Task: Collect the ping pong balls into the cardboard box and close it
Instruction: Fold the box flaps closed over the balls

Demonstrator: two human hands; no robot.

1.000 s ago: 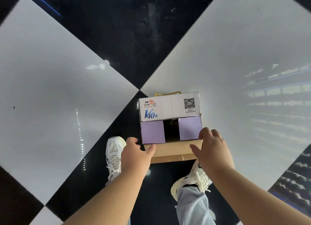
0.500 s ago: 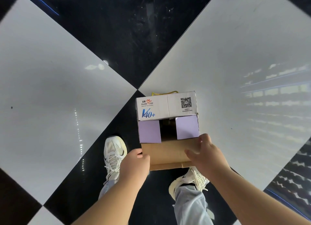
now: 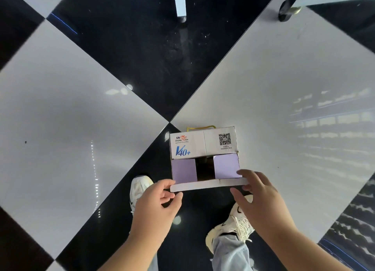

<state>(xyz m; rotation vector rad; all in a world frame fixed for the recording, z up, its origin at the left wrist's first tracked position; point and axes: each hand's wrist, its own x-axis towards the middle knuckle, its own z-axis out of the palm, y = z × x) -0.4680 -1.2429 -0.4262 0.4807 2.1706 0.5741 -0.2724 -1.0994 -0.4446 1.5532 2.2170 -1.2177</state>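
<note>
Both hands have a grip on the near flap [image 3: 209, 185] of the cardboard box [image 3: 204, 149]: the left hand [image 3: 156, 207] pinches its left end between thumb and fingers, and the right hand [image 3: 261, 199] clasps its right end, fingers over the top and thumb beneath.

A moment earlier this flap hung down the near side with its brown inner face showing; it has since been swung up and now stands nearly on edge, a thin pale strip seen end-on across the near rim of the box. That suggests the closing step is well underway, with this flap probably the last to fold down.

The box sits on the floor [image 3: 71, 108] just in front of the person's shoes, at the corner where black and white tiles meet. The far flap [image 3: 203, 143] already lies flat, and the two lilac side flaps [image 3: 226, 166] are folded in, with a dark gap between them. No ping pong balls show on the floor in view; whether they are inside cannot be made out through the gap.

On the far flap a red fish logo sits above "Double Fish", with "V40+" in blue beneath, and a QR code to the right over small print too fine to read. A yellow handle [image 3: 200, 127] peeks over the far edge.
</note>
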